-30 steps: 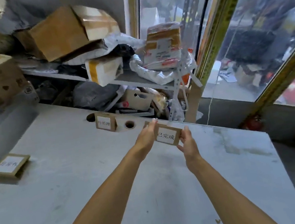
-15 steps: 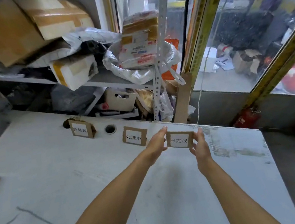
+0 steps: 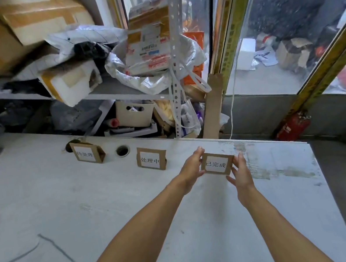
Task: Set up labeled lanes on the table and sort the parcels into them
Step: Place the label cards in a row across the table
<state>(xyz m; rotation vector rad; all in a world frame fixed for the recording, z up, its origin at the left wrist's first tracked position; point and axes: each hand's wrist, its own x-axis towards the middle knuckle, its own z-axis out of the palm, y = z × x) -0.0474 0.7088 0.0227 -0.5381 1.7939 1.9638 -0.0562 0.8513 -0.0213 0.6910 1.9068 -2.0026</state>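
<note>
Head view shows the left hand (image 3: pixel 191 169) and right hand (image 3: pixel 241 170) pinching a small cardboard sign (image 3: pixel 217 164) between them, fingers narrow on its two short edges. It is a flat brown card with a white paper label printed in black, held upright; whether its lower edge touches the table (image 3: pixel 136 218) cannot be told. Just left of the left hand stands a second sign (image 3: pixel 151 161), folded like a tent, and further left a third sign (image 3: pixel 87 154), both on the tabletop. Between those two is a round hole (image 3: pixel 122 150). The top is pale, scuffed and smooth, with open room toward the person. Its far edge runs just beyond the hands; its right edge lies well right of them.
</note>
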